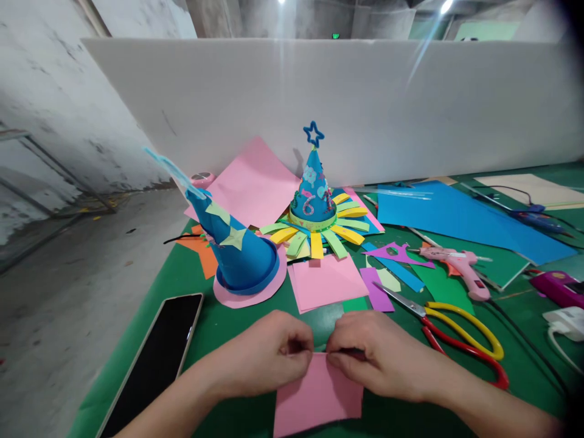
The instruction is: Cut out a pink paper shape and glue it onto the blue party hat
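Both hands pinch the far edge of a pink sheet of paper [319,401] close to the table's front. My left hand [269,353] grips it near the middle of that edge, and my right hand [378,356] grips it a short way to the right. The fingers of each hand are closed on the paper. Just beyond them lie more pink paper squares [328,283]. Farther back stands a blue cone hat [314,188] with a star on top and a fringe of yellow and green strips. A second blue cone hat [241,258] with pale green stars leans left on a pink disc.
Scissors [424,310] with red and yellow handles lie right of my hands, near a pink glue gun [456,261]. A phone [155,359] rests at the left edge. Blue sheet [456,213] and a large pink sheet [255,182] lie behind; a white board [319,91] stands at the back.
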The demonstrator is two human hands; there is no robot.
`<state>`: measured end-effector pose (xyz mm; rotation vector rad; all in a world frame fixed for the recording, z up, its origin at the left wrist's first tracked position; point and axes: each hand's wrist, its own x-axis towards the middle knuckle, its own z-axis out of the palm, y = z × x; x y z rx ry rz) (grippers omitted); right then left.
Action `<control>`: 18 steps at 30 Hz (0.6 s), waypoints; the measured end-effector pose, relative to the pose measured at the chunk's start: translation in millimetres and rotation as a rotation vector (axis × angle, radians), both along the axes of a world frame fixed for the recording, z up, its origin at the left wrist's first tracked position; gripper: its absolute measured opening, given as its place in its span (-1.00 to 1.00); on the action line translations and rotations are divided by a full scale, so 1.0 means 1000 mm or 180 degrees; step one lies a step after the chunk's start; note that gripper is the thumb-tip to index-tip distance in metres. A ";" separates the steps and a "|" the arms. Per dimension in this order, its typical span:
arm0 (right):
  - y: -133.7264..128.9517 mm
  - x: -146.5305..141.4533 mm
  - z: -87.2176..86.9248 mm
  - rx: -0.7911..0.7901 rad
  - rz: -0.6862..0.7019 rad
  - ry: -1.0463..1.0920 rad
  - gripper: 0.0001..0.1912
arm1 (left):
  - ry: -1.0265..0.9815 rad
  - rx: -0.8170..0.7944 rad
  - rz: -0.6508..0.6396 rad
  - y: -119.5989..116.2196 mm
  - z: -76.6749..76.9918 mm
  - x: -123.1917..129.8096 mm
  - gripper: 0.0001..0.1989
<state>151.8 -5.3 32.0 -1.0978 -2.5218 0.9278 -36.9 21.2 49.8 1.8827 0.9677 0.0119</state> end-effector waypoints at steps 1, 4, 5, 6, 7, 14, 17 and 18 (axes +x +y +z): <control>0.001 0.004 -0.001 -0.0098 -0.0063 0.0059 -0.84 | 0.0028 0.0024 0.0083 0.002 0.001 -0.006 -0.84; 0.008 0.018 -0.002 -0.0515 -0.0403 0.0320 -0.84 | -0.0020 0.0094 0.0588 0.008 0.005 -0.027 -0.85; 0.010 0.021 -0.004 -0.0662 -0.0623 0.0533 -0.85 | -0.0114 0.0122 0.0891 0.009 0.005 -0.032 -0.85; 0.012 0.024 -0.007 -0.0785 -0.0904 0.0831 -0.86 | -0.0242 0.0129 0.1206 0.009 0.003 -0.035 -0.85; 0.014 0.025 -0.010 -0.0863 -0.1227 0.1167 -0.86 | -0.0452 0.0130 0.1591 0.008 0.001 -0.035 -0.85; 0.013 0.003 -0.035 -0.0695 -0.2461 0.2161 -0.78 | -0.2525 -0.1415 0.2617 -0.014 -0.036 0.020 -0.63; 0.011 -0.007 -0.038 -0.0590 -0.2501 0.2159 -0.78 | -0.3139 -0.1679 0.2979 -0.017 -0.046 0.044 -0.72; 0.010 -0.007 -0.038 -0.0556 -0.2511 0.2132 -0.78 | -0.3264 -0.1678 0.3115 -0.016 -0.048 0.049 -0.74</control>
